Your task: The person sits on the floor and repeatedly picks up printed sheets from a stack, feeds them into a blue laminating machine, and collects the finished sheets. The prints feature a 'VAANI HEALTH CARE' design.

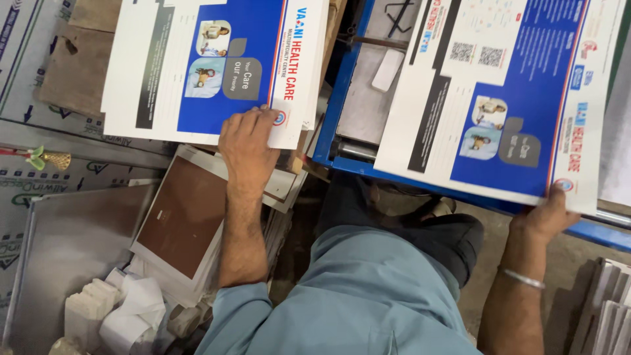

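Note:
My left hand (pixel 246 141) rests flat on the near corner of a stack of printed sheets (pixel 197 66), white with a blue panel and small photos, lying at the upper left. My right hand (pixel 545 213) grips the near corner of a second printed sheet (pixel 499 92) of the same design, which lies tilted over a blue-framed machine (pixel 342 112). A thin metal bangle sits on my right wrist. My light blue shirt fills the bottom centre.
A brown board on a white stack (pixel 181 220) lies below the left sheets. Crumpled white paper scraps (pixel 118 309) sit in a grey metal tray (pixel 59 243) at lower left. Grey metal plates (pixel 365 92) sit inside the machine. More white sheets (pixel 605 309) stand at lower right.

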